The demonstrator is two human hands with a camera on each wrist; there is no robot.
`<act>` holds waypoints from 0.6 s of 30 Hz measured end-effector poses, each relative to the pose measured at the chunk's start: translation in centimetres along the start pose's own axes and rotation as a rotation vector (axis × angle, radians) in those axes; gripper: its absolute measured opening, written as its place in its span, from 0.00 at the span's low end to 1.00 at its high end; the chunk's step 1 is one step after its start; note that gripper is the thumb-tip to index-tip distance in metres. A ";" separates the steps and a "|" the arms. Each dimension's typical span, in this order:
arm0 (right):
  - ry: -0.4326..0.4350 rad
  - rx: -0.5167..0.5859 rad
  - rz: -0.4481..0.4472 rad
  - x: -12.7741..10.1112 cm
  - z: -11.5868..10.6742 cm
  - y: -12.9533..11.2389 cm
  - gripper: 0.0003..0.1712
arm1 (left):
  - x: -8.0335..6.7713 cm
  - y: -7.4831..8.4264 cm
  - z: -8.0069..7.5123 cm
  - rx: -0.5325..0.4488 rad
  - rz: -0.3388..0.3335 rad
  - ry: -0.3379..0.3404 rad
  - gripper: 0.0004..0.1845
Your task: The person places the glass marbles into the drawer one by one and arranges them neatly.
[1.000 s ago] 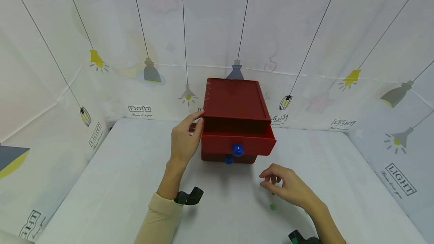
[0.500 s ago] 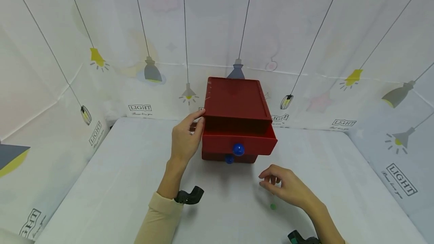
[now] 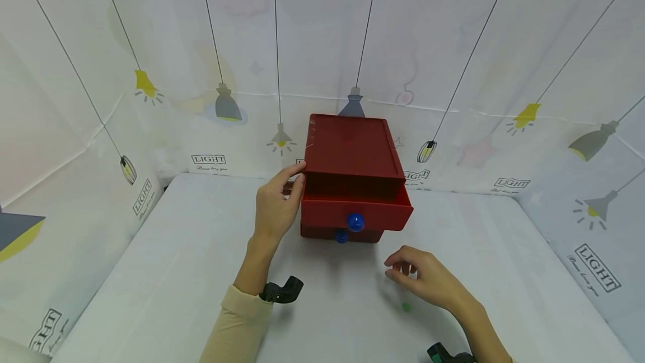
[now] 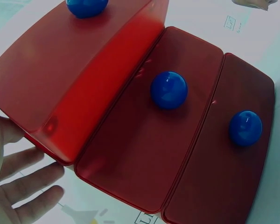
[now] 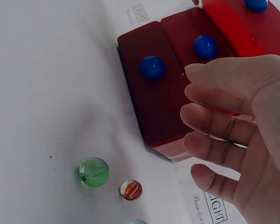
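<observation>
Two hands showed in the head view, well apart. The left hand (image 3: pixel 274 209) rested against the left side of the red chest (image 3: pixel 350 153), thumb on the top's front corner and fingers lying along the side wall, not curled round anything. The chest stood at the far middle of the white table (image 3: pixel 166 284), against the backdrop (image 3: pixel 453 32). Its top drawer (image 3: pixel 355 212) was pulled partway out, a blue knob (image 3: pixel 355 221) on its front; a second knob (image 3: pixel 341 236) sat just below at 7 o'clock. The right hand (image 3: pixel 425 279) hovered over the table at 5 o'clock from the chest, fingers loosely bent and holding nothing. A green marble (image 3: pixel 406 307) lay on the cloth just at 7 o'clock from that hand.

From the left wrist, three drawer fronts ran side by side, each with a blue knob, the middle knob (image 4: pixel 168 89) plainest. The left fingers (image 4: pixel 25 184) lay straight at 8 o'clock, beside the pulled-out drawer's corner.

From the right wrist, the right fingers (image 5: pixel 219 112) hung relaxed in front of the chest, touching nothing. On the table at 8 o'clock from them lay the green marble (image 5: pixel 94 172) and just beside it an orange one (image 5: pixel 130 190); a third, perhaps pale, was cut off by the bottom edge.
</observation>
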State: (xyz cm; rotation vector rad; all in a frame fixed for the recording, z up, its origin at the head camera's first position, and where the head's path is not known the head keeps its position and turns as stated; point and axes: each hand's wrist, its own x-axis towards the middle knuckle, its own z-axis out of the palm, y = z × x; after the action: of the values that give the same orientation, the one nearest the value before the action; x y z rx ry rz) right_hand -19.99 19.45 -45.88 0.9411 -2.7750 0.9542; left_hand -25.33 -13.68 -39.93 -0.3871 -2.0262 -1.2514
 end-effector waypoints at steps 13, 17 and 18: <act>-0.034 0.027 -0.028 -0.1 0.2 0.7 0.10 | 0.0 0.1 0.0 0.000 -0.001 -0.005 0.16; -0.057 0.040 0.011 -0.1 0.1 1.0 0.11 | 0.0 0.1 0.0 0.008 -0.005 -0.005 0.15; -0.065 0.044 0.028 -0.2 0.0 1.0 0.11 | 0.0 0.1 0.0 0.007 -0.002 -0.002 0.15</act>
State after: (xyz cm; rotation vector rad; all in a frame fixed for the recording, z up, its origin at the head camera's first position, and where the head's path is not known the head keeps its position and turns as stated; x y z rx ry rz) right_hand -20.44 20.16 -46.53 0.9589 -2.8394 1.0108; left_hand -25.26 -13.64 -39.87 -0.3831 -2.0332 -1.2453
